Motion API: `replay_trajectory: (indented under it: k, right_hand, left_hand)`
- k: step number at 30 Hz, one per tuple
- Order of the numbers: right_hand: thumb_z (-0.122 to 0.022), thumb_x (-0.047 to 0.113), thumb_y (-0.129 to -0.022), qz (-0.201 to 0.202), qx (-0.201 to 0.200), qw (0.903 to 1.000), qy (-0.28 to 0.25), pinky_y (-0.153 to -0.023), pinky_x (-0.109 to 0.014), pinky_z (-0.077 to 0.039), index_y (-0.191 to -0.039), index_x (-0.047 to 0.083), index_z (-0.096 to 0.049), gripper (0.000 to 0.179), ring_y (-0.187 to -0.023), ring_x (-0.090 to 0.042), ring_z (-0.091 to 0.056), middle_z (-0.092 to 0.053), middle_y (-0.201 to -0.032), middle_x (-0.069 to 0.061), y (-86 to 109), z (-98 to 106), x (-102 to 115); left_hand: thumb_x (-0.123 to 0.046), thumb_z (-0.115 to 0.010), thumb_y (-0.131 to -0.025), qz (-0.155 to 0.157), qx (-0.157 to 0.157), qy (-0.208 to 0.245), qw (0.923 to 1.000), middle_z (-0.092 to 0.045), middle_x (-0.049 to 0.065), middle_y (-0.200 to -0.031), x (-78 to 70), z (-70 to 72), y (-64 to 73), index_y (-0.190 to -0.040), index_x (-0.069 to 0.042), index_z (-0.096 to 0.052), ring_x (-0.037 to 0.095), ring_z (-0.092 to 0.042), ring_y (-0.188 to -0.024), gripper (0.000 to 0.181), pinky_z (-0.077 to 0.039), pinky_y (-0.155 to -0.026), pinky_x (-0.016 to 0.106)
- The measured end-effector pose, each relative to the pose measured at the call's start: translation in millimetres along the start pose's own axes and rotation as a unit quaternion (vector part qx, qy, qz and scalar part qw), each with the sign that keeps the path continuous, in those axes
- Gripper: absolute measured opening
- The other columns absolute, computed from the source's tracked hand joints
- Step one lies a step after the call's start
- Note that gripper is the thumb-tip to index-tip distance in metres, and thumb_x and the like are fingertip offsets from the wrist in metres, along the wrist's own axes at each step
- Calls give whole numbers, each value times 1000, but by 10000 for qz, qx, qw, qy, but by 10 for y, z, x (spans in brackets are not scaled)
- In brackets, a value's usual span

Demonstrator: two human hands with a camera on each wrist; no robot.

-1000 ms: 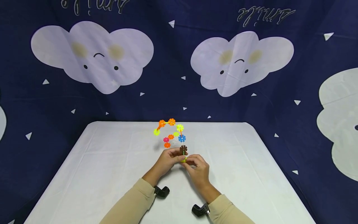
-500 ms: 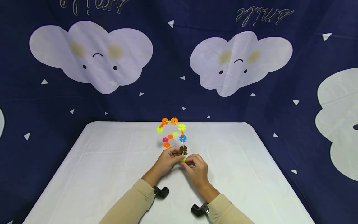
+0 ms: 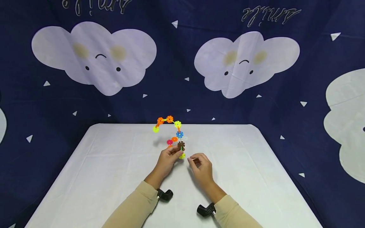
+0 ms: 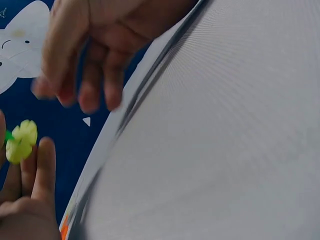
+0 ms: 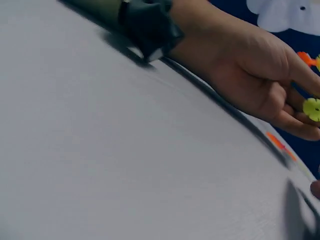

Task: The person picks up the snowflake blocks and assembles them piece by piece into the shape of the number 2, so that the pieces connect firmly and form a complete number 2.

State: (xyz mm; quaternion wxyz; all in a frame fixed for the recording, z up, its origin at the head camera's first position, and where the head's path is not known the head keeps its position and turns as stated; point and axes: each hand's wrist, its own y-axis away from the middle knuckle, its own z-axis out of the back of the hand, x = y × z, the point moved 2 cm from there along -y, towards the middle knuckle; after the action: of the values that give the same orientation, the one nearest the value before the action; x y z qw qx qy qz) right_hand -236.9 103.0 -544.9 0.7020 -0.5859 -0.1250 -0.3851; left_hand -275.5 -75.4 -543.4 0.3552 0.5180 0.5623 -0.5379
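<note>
Cut off by the lower border come the sleeves (image 3: 128, 207). The right hand (image 3: 201, 167) hangs with its grip relaxed, loosely curled, just apart from the chain of flower-shaped discs (image 3: 179, 134). The left hand (image 3: 166, 161) pinches the chain's lower end in its grip, fingers hiding part of it. Just behind, more discs (image 3: 174, 139) lie on the table (image 3: 256, 177), one partly covered; whether they are joined is unclear. Room opens left and right, and the chain's top overlaps the far edge before a dark cloth (image 3: 176, 63)
</note>
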Motion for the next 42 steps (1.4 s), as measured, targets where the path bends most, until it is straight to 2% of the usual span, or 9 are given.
replay_trajectory:
  k: [5,8,14,17,20,27,30,38,42]
  right_hand:
    - [-81,-3,-89,-758,689,9936,484,-67,-29,-60,-108,-5,-71,22,-81,-22,-70,-68,-102,-12,-132,-111,-111]
    - [-81,1,-91,-898,1111,9864,815,-76,-36,-59,-116,-4,-69,28,-91,-25,-68,-68,-107,-13,-237,-215,-193]
    - [-76,8,-95,7,1919,9674,1656,-102,-50,-47,-125,0,-70,32,-115,-35,-59,-68,-125,-15,-433,-458,-383]
    - [-73,10,-98,477,2283,9518,1991,-101,-51,-46,-124,4,-74,27,-121,-33,-58,-69,-131,-11,-501,-548,-444]
    - [-73,11,-99,710,2463,9437,2090,-96,-49,-48,-118,6,-78,20,-119,-30,-61,-72,-128,-8,-534,-599,-481]
    - [-80,8,-93,508,2320,9575,1636,-91,-50,-50,-101,7,-80,7,-106,-30,-64,-73,-112,-7,-567,-604,-471]
    - [-83,4,-90,-1,2232,9676,1184,-92,-45,-52,-99,8,-79,11,-101,-27,-64,-70,-108,-6,-564,-555,-467]
    - [-87,-4,-84,-925,1713,9806,220,-73,-28,-58,-105,4,-77,24,-83,-19,-64,-64,-105,-8,-469,-372,-454]
    - [-86,-5,-85,-1793,1327,9731,-570,-75,-25,-61,-110,-1,-75,27,-87,-19,-71,-72,-103,-9,-417,-278,-458]
  left_hand:
    - [-6,-75,-100,-194,-581,-123,9980,-73,19,-117,2,65,-33,-126,8,-70,15,-67,-99,30,-58,-81,21]
    - [-7,-76,-99,-319,-884,-277,9952,-73,16,-113,10,100,-45,-125,7,-71,15,-66,-95,30,-56,-78,20]
    - [-9,-76,-100,-330,-1231,-178,9917,-73,16,-116,19,125,-58,-129,7,-69,16,-66,-99,34,-56,-80,20]
    - [-8,-75,-100,-286,-1283,-118,9912,-71,18,-122,22,124,-59,-132,6,-68,18,-66,-102,36,-57,-81,20]
    - [-7,-74,-100,-309,-1314,-125,9908,-71,20,-122,25,133,-59,-132,5,-69,19,-67,-103,34,-57,-82,20]
    - [-8,-75,-100,-436,-1420,-386,9882,-72,17,-114,22,173,-72,-128,6,-71,17,-66,-98,32,-55,-79,19]
    - [-8,-75,-100,-392,-1387,-435,9886,-73,17,-115,19,169,-79,-129,5,-71,17,-65,-97,32,-55,-78,19]
    - [-11,-76,-100,-126,-1280,-352,9911,-72,14,-117,38,150,-79,-132,6,-69,17,-63,-98,37,-55,-79,19]
    - [-11,-76,-100,-178,-1194,-347,9921,-73,14,-114,46,145,-82,-130,7,-70,17,-63,-96,35,-55,-78,20]
